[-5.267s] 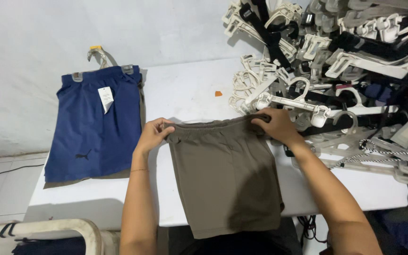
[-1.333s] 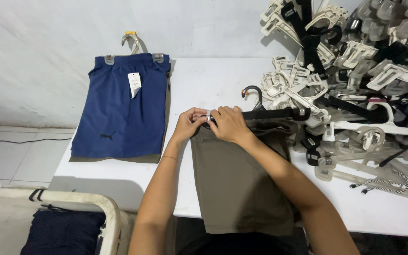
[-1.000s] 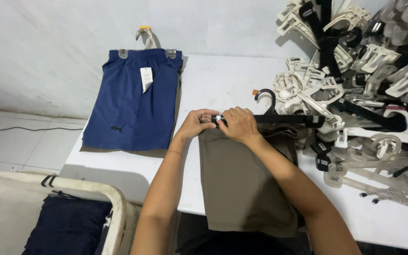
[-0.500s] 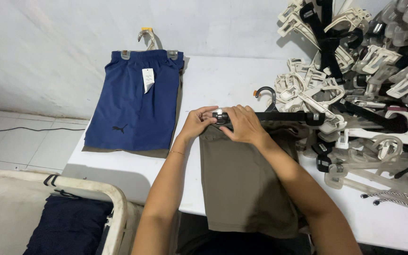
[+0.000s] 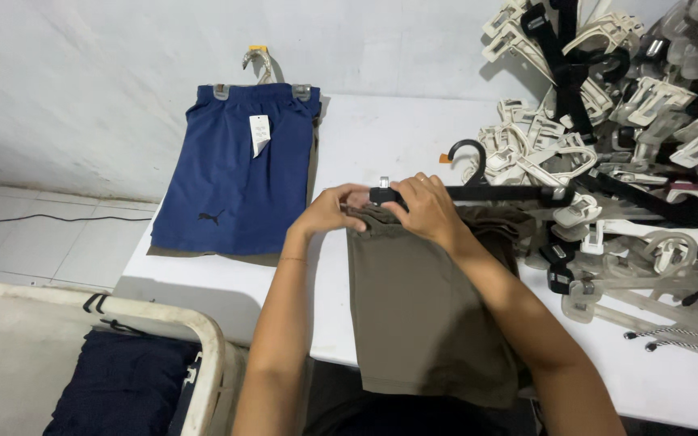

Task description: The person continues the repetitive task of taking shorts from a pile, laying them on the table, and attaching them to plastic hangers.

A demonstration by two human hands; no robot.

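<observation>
Olive-brown shorts (image 5: 426,315) lie flat on the white table (image 5: 381,145), legs hanging over the near edge. A black clip hanger (image 5: 478,192) lies across their waistband. My left hand (image 5: 329,211) pinches the waistband's left corner at the hanger's left clip. My right hand (image 5: 426,208) presses on the same clip and the bar from above. The hanger's hook curls up behind my right hand.
Blue shorts (image 5: 236,173) with a white tag lie on a hanger at the table's back left. A big heap of white and black hangers (image 5: 632,121) fills the right side. A white bin (image 5: 203,355) with dark clothes stands at the lower left.
Earlier both hands held the olive shorts' waistband spread with no hanger. Now a black hanger lies on the waistband and both hands work at its left clip. The view shifted slightly.
</observation>
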